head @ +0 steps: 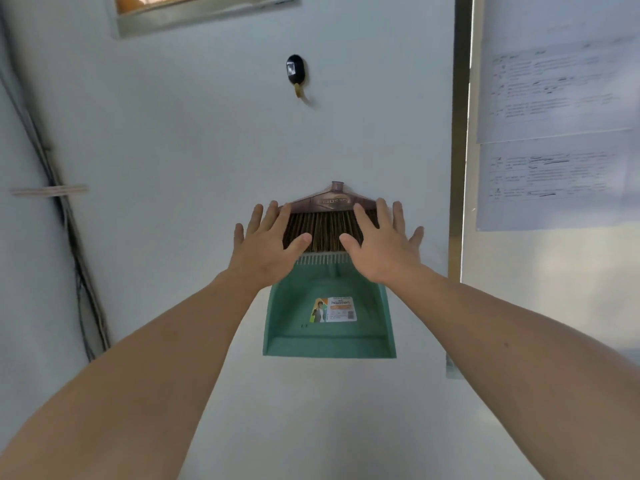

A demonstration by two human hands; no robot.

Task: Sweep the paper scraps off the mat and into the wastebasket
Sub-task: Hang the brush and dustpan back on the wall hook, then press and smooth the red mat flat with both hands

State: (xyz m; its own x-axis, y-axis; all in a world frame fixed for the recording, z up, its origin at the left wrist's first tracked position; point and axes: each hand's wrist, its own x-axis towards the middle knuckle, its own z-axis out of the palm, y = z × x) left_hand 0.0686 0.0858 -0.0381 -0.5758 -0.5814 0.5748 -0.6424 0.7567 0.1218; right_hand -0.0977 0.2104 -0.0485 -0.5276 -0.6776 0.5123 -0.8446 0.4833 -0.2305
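Broom point(329, 227) head flat against wall point(173, 161), long axis vertical, bristles pointing down, tips at toothed upper edge of green dustpan point(294, 313) just below. Hook point(296, 75) well above.
Left hand point(266, 242), right hand point(384, 244): arms outstretched, fingers straight and spread, palms toward bristles, holding nothing; contact unclear.

The brush point(331, 230) sits just above the dustpan point(329, 337) against the wall point(173, 133). My left hand point(266, 244) is before its left side, my right hand point(384, 247) before its right.

The left forearm point(156, 358) and right forearm point(502, 341) are bare.
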